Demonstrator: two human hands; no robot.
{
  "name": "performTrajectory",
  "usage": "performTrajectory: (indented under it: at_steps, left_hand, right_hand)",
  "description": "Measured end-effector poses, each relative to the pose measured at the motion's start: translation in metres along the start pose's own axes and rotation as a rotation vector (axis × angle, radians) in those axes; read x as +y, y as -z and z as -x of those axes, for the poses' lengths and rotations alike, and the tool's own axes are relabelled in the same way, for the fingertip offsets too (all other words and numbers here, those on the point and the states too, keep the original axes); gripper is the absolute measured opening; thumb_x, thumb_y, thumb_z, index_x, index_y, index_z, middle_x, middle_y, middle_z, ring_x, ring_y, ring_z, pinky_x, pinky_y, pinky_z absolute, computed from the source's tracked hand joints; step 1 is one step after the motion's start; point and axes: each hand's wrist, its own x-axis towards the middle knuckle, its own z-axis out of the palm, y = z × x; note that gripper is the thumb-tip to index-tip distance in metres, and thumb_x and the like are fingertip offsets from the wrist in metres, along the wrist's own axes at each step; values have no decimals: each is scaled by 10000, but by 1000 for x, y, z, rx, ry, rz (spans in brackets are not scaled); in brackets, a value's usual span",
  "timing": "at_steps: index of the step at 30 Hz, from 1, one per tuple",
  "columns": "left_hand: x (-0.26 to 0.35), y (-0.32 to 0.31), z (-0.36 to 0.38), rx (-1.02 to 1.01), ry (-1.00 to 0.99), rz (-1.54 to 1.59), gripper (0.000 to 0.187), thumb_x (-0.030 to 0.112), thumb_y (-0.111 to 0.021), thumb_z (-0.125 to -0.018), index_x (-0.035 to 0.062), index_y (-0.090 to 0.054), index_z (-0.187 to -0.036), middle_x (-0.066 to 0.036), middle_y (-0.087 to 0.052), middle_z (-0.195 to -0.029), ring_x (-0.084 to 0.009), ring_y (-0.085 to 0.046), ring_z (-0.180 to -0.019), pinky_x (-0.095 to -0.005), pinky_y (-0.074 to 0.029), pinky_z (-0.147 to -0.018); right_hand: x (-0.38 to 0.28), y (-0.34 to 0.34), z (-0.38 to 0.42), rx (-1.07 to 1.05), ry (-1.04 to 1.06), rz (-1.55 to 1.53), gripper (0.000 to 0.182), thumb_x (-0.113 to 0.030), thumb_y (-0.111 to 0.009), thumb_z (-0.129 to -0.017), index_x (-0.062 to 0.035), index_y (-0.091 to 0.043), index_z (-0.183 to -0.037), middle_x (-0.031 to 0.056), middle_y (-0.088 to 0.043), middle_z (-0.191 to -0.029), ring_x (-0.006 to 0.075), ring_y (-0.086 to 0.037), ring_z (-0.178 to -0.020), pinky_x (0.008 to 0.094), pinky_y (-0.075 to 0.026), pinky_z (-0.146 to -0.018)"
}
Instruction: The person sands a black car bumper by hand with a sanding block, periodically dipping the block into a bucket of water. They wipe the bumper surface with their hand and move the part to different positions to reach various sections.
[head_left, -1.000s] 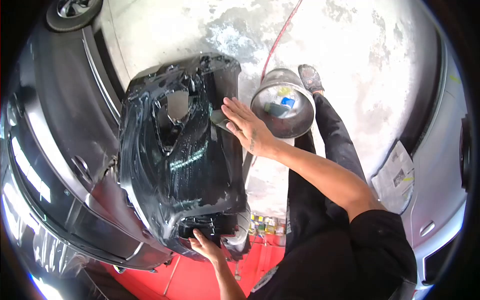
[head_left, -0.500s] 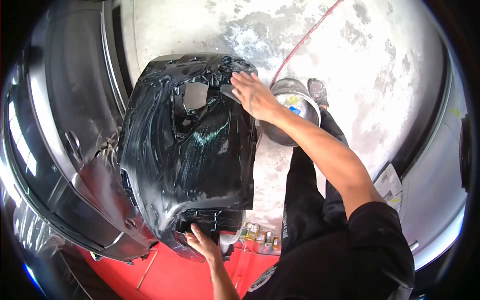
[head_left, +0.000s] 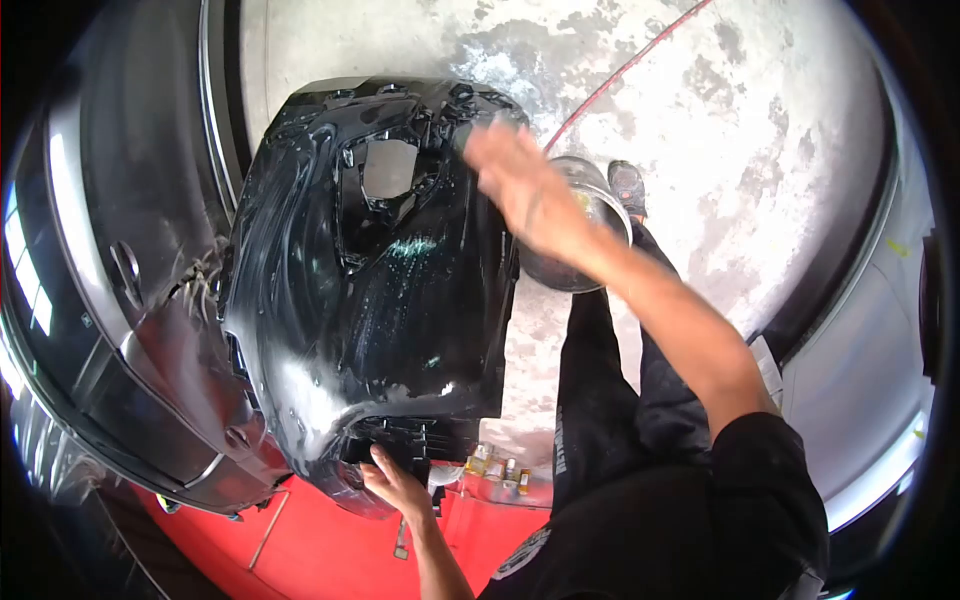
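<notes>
A black car bumper cover (head_left: 420,330), wet and streaked with pale residue, stands in front of me. My left hand (head_left: 398,490) grips its near lower edge, thumb up and the other fingers partly hidden. Over the far right edge of the cover is my right hand (head_left: 525,190), blurred by motion, its fingers fairly flat. Under its fingertips shows a bit of a grey sheet (head_left: 463,137) that looks like sandpaper. A squarish opening (head_left: 390,168) lies to the left of that hand. Small greenish-white speckles (head_left: 412,246) sit on the surface below it.
A metal bucket (head_left: 560,272) stands just right of the cover, partly behind my right forearm. A dark car (head_left: 150,230) is close on the left, a silver one (head_left: 860,330) on the right. A red hose (head_left: 630,65) crosses the concrete floor. Small bottles (head_left: 497,468) stand near my left hand.
My right hand has moved slightly up and right, lifting or sliding fast enough to blur. The left hand keeps its grip on the edge. The whole view has shifted a little.
</notes>
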Motion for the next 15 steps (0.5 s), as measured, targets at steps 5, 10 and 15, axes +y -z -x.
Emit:
performTrajectory:
  at_steps: [5,10,15]
  left_hand:
    - [-11,5,-3,14,-14,21,454,382,-608,-1119,78,-445,-824,56,-477,-740,-61,-398,-653,-282,-330,-558]
    - [7,4,-2,-17,38,-2,478,365,-600,-1124,-8,-493,-846,-2,-534,-769,-91,-428,-718,-308,-405,-639]
    - [10,4,0,-28,15,-67,411,366,-598,-1121,39,-517,-886,34,-526,-789,-71,-434,-691,-286,-374,-597]
  right_hand:
    - [-46,-8,69,-132,218,-287,506,-139,-534,-1089,-34,-474,-1581,197,-412,-1674,351,-349,-1582,510,-218,-1339]
    - [38,-33,0,-155,9,-158,707,36,-546,-971,-63,-376,-1650,175,-345,-1718,348,-284,-1611,485,-182,-1349]
    - [-31,-9,60,-225,161,-312,646,17,-546,-984,-57,-436,-1617,148,-340,-1726,329,-275,-1616,478,-171,-1354]
